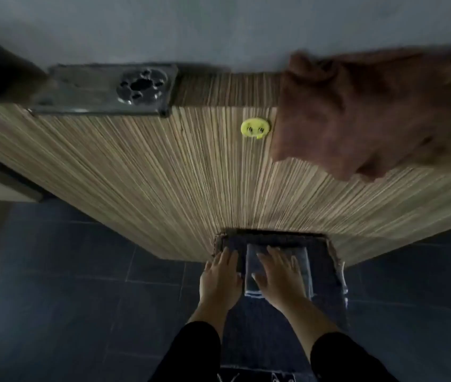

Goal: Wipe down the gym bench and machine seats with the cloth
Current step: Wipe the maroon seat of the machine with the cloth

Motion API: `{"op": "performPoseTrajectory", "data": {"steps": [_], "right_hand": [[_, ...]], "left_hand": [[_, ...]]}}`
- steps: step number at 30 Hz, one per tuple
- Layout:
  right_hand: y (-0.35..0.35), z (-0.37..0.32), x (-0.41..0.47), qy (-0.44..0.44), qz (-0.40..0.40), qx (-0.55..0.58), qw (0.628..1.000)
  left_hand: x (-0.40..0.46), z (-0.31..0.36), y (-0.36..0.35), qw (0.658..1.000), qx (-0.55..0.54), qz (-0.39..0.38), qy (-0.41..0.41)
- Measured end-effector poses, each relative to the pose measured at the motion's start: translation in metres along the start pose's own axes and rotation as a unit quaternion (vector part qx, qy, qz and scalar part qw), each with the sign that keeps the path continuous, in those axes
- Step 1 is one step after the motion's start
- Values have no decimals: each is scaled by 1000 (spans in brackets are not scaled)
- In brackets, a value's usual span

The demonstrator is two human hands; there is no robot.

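Observation:
A folded grey-blue cloth (254, 259) lies on a dark padded bench seat (326, 271) that runs from under a wooden door toward me. My right hand (279, 274) lies flat on the cloth, fingers straight and spread. My left hand (221, 277) rests flat on the seat just left of the cloth, fingers straight. Both forearms wear black sleeves.
A wood-grain door (149, 166) stands right ahead, with a metal plate (105, 91) on its top edge. A yellow smiley hook (255, 128) is stuck to it. A brown towel (356, 114) hangs over the top right. Dark floor tiles (67, 271) surround the bench.

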State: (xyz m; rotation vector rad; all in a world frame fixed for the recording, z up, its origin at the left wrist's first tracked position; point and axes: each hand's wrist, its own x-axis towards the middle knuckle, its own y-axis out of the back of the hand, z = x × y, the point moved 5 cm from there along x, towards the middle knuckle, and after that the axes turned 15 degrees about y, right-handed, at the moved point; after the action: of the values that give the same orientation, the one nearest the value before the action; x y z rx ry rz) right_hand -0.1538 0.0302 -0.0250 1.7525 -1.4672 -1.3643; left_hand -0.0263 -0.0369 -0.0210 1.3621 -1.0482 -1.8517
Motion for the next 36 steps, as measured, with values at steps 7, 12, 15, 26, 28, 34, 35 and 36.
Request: {"op": "performPoseTrajectory", "data": {"steps": [7,12,15,26,28,34,35,36], "right_hand": [[-32,25,17,52,80,-87,992],[-29,26,8,86,127,-132,979],[-27,25,8,101,165,-154,969],[-19,22,0,178,187,-216,942],[-18,22,3,181,183,-211,943],[-10,10,-7,126,159,-185,961],[-6,9,-11,117,159,-180,964],[-2,8,-16,106,158,-171,967]], "left_hand": [[23,-20,-49,987,-54,131,-75],[22,-20,-57,986,-44,148,-68],[23,-19,-59,985,-37,153,-67],[21,-17,-53,990,-32,120,-60],[20,-16,-50,991,-29,118,-58],[9,-8,-33,992,-1,108,-69],[5,-7,-29,992,8,105,-72],[1,-4,-26,992,19,101,-80]]}}
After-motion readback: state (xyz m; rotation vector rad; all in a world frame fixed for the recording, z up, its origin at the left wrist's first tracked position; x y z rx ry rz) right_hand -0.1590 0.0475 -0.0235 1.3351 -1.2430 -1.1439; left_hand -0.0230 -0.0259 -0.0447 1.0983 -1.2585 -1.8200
